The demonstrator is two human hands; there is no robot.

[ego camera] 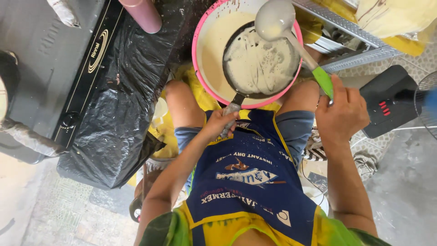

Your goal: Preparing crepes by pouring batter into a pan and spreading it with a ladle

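The left hand [221, 122] has its fingers [231, 114] wrapped shut around the handle [231, 111] of a dark pan [260, 64], which is held over a pink-rimmed basin [200, 59] of pale batter [217, 43]. The pan's handle runs from the hand up and away toward the basin, so its long axis points roughly straight ahead of the person, and the pan's round face, coated with a thin, streaky layer of batter, lies just beyond the knuckles. The right hand [341, 111] grips the green handle [324, 81] of a ladle [274, 20], fingers curled tight round it; the ladle's shaft slants up and to the left from that hand, carrying the grey bowl over the far edge of the pan. Whether the ladle bowl touches the pan or hangs just above it is hard to tell from this angle. The basin sits between the person's knees, nearer the left hand than the right. To the left lies a stove [68, 68] partly draped in black plastic [118, 114], with a pink cylinder [143, 13] at its far end. To the right stand a black box with red buttons [387, 100] and a metal rack [350, 50]. A blue and yellow apron [248, 182] covers the person's lap.
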